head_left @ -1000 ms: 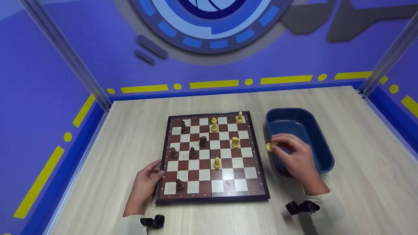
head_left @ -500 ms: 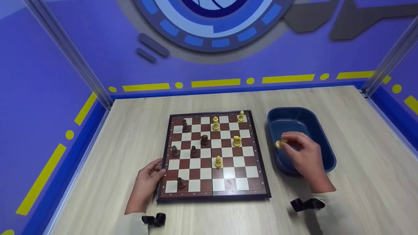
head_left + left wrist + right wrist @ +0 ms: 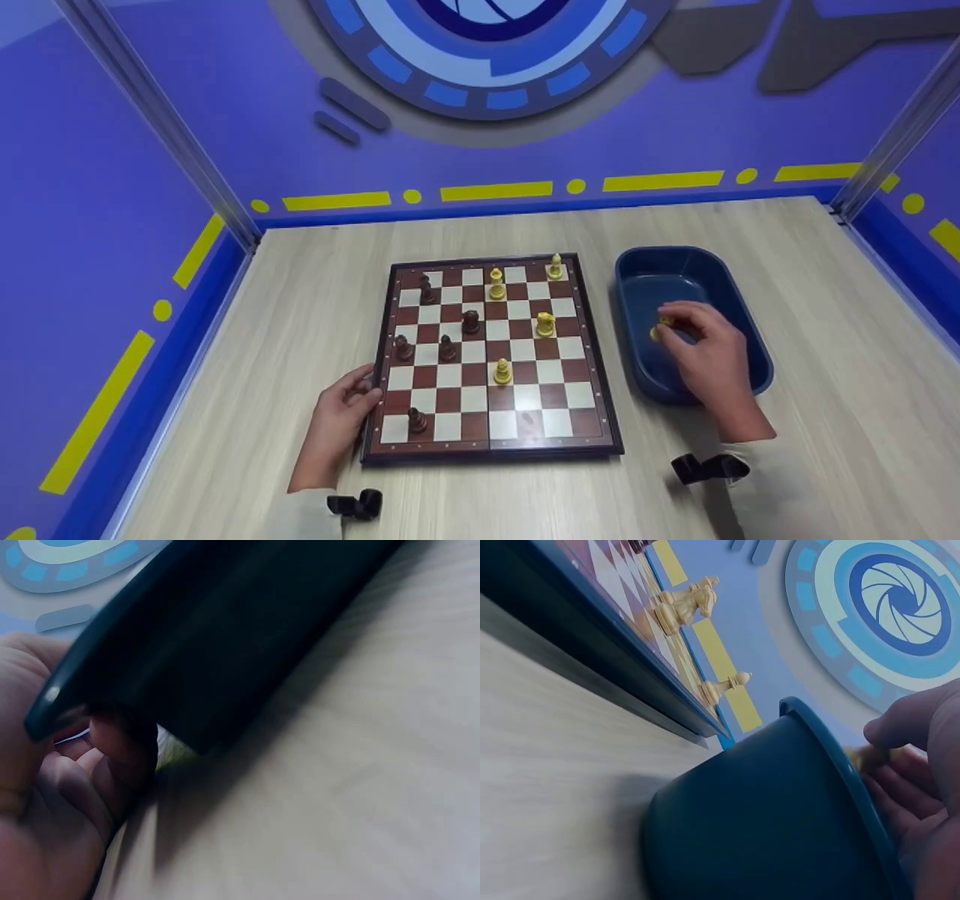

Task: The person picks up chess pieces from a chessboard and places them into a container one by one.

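My left hand (image 3: 337, 420) grips the left edge of the chessboard (image 3: 525, 426). In the left wrist view its fingers (image 3: 116, 746) curl beneath the dark board edge. My right hand (image 3: 709, 349) is over the blue tub (image 3: 649, 289), pinching a small yellow chess piece (image 3: 655, 333) between thumb and fingers. Most of that piece is hidden by the fingers, so I cannot tell which kind it is. On the board's right half stand a yellow knight (image 3: 545, 324), a yellow pawn (image 3: 502, 372) and other yellow pieces.
Several dark pieces stand on the board's left half, among them a dark knight (image 3: 470, 321) and one near the front, a dark piece (image 3: 417, 421). The tub stands just right of the board. A blue-purple wall (image 3: 225, 112) encloses the wooden table (image 3: 517, 499) behind and at the sides.
My right hand has moved right with the yellow piece, from the tub's left rim to over its inside. The left hand keeps its hold on the board; the view has shifted slightly.
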`<state>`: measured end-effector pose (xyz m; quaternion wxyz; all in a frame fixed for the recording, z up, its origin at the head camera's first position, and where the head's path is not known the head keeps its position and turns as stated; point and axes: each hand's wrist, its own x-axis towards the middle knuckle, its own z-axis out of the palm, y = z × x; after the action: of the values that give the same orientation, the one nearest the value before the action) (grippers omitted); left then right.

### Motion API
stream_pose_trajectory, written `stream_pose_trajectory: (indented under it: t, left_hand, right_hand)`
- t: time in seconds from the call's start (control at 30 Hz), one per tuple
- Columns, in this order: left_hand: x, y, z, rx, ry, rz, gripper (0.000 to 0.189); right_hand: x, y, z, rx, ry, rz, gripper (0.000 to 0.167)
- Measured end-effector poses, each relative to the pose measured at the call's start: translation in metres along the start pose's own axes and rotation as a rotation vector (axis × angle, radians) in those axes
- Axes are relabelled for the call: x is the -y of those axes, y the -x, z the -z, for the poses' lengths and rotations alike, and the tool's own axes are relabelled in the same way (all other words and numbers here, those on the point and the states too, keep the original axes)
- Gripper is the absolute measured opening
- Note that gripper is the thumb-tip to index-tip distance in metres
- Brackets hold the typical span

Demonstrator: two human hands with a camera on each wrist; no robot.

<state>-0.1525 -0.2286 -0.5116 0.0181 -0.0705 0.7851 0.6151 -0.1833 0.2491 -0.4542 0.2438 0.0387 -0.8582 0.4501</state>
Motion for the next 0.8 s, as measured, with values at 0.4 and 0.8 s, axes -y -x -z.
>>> stream_pose_trajectory:
  t: [0.4,0.8]
  left_hand:
    - [0.001,0.002,0.002,-0.009,0.037,0.001,0.048]
    - [0.002,0.0,-0.002,-0.002,0.089,-0.013,0.047]
  right_hand:
    - [0.004,0.0,0.002,-0.011,0.042,-0.009,0.015]
    - [0.018,0.004,-0.005,0.002,0.002,0.023,0.017]
